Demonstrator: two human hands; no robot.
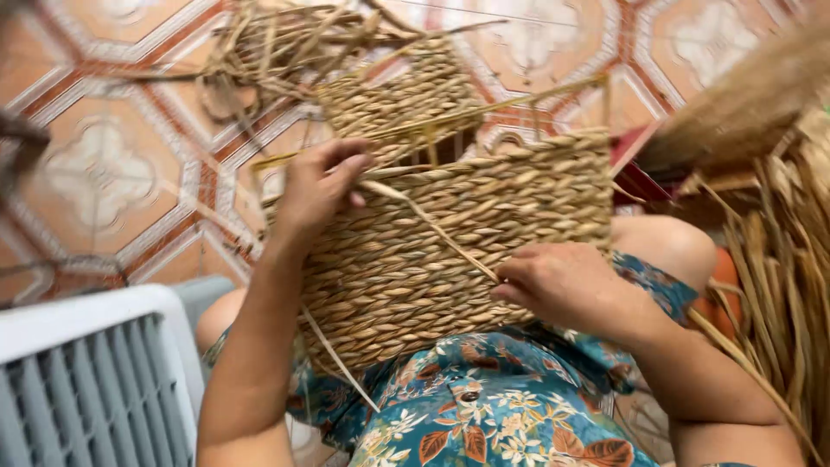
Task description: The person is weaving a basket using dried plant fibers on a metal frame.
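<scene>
Head view: woven straw basket [450, 251] is steadied on lap; rim at frame centre is pinched by left hand [316, 186], straw strand [441, 233] pulled taut by pinching right hand [562, 281].

No packages, labels, signs or screens show anywhere here, near or far, left or right.
</scene>
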